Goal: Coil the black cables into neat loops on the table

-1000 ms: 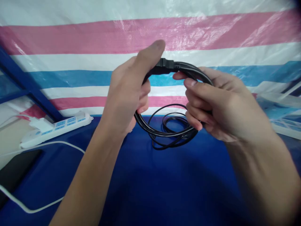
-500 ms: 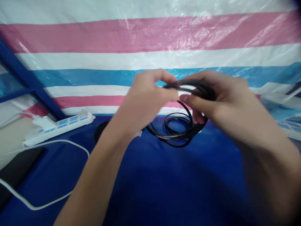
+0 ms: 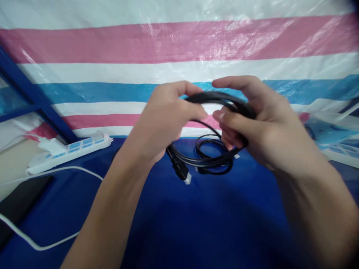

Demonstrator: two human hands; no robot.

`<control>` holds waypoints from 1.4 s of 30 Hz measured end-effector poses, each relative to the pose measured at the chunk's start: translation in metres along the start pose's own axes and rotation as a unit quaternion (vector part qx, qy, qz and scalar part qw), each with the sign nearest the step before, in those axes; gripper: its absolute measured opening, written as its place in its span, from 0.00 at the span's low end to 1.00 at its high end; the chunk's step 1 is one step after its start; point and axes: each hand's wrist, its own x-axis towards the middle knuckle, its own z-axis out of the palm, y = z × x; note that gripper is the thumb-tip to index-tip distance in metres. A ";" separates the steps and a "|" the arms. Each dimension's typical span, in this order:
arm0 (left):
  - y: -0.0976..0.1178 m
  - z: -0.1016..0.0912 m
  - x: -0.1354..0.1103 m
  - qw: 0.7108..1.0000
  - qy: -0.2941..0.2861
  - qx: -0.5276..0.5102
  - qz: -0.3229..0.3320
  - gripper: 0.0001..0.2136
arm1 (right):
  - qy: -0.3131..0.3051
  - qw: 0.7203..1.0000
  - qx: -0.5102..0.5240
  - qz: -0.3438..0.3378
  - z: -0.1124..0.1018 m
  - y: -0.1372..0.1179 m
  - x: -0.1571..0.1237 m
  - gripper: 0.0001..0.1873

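At the far left I see a white power strip with blue sockets lying against the striped pink, white and blue plastic sheet that backs the scene, its thin white lead looping along the near left edge over the dark blue table cover. A flat black slab sits beside it, too dark for me to identify.

Moving right, my left hand is closed on the left side of the coiled black cable, thumb and fingers pinched over the top strands. Just below it a black plug with a pale metal tip dangles free from the bundle, close above the cover. The coil itself hangs in the air at the centre of the scene, between both hands, with smaller loops sagging inside the big one.

To the right, my right hand grips the other side of the top arc, fingers curled round the strands and the forefinger lifted above them.

As I judge it, gathering this well means keeping the left pinch firm so the loops do not spill, laying each turn flat beside the others, and bringing the loose plug end in without twisting it across the inner loops.
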 end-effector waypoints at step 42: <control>-0.005 -0.015 0.005 0.999 -0.035 -0.001 -0.003 0.05 | -0.053 0.985 0.148 0.064 0.006 -0.002 -0.001 0.08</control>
